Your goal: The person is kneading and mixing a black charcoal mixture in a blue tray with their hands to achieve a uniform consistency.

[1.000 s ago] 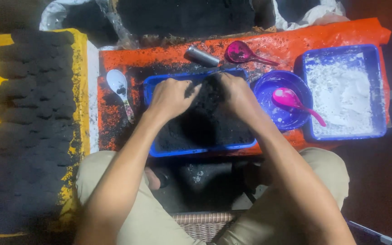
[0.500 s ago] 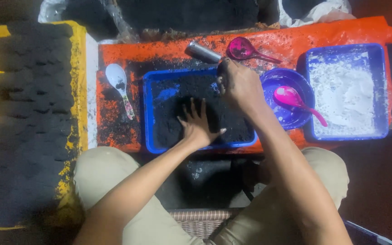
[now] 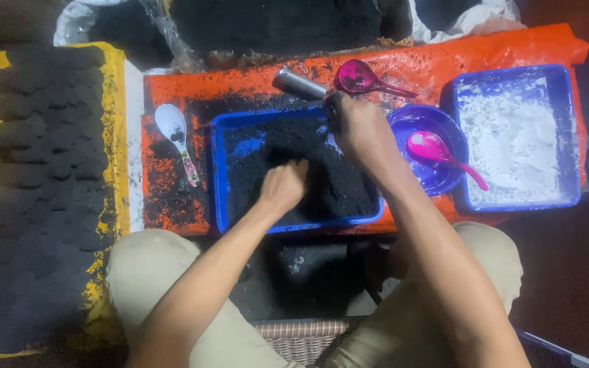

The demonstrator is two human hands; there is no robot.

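While the left hand (image 3: 282, 185) digs curled into the black powder (image 3: 328, 180), the right hand (image 3: 356, 126), fingers closed, should steady the blue tray's (image 3: 218, 177) far rim.

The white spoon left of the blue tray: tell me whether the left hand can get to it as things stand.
Probably yes. The left hand rests in the black powder of the blue tray, and the white spoon lies just past the tray's left wall on the orange sheet, uncovered, with nothing between them.

Bare forearms, no sleeves, no watch or rings that I can spot; khaki-beige trousers (image 3: 151, 272) on both legs.
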